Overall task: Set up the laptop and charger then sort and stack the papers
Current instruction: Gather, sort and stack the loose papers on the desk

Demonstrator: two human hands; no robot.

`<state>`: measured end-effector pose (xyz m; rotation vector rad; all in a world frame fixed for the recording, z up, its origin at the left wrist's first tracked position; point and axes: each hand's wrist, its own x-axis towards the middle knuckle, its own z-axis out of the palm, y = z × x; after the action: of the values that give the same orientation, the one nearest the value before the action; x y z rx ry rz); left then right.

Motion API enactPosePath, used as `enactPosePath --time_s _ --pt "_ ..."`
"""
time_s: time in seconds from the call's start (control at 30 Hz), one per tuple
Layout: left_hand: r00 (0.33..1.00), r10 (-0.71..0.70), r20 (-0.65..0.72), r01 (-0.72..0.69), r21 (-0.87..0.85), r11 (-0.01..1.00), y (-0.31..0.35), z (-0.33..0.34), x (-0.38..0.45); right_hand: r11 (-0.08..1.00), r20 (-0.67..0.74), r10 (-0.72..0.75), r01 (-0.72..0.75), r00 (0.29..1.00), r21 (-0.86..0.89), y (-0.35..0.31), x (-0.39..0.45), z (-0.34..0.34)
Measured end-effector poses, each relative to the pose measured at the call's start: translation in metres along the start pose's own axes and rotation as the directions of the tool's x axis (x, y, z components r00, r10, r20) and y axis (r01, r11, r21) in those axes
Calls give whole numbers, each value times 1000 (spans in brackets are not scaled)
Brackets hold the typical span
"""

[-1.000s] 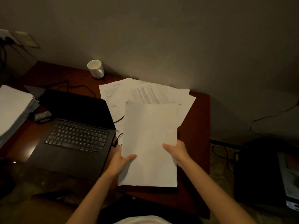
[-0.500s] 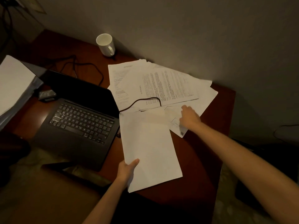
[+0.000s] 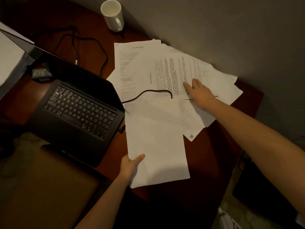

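Note:
My left hand (image 3: 131, 164) grips the near left corner of a blank white stack of sheets (image 3: 156, 142), thumb on top, over the desk's front edge. Beyond it lies a loose spread of printed papers (image 3: 142, 66) on the red-brown desk (image 3: 219, 154). My right hand (image 3: 198, 91) reaches out over that spread, fingers straight and resting on a printed sheet. A black open laptop (image 3: 79, 111) sits at the left, with a thin black cable (image 3: 148, 93) running from its right side across the papers.
A white mug (image 3: 113, 14) stands at the back by the wall. Black charger cables (image 3: 85, 42) loop behind the laptop. A small dark adapter (image 3: 41, 74) and another white paper pile (image 3: 8, 58) lie at the far left. The desk's right edge drops to the floor.
My right hand let go of the blank stack and reached forward onto the printed papers, moving further back over them. The left hand keeps the stack. The camera tilted down and closer.

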<state>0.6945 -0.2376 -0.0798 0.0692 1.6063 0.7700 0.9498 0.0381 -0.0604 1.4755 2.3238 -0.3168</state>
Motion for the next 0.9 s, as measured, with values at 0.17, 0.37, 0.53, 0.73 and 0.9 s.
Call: enactPosePath --time_s 0.17,0.37,0.53,0.73,0.9 --pt "1000 -2 -9 3 27 1000 3 2 -2 996 -71 -51 45 996 -81 6 -7 -8" --pt "1000 6 28 -6 9 1000 3 0 -2 916 118 75 -22 990 -400 9 -41 -43" --pt "1000 23 21 -23 -6 1000 4 3 -4 890 132 306 -235 943 -390 0 -84 -56" --pt "999 37 27 -37 7 999 3 3 -5 920 -86 380 -386 921 -63 -43 -143 -62" --pt "999 35 13 -35 28 999 3 3 -4 956 32 142 -145 989 255 -144 -169 -21"
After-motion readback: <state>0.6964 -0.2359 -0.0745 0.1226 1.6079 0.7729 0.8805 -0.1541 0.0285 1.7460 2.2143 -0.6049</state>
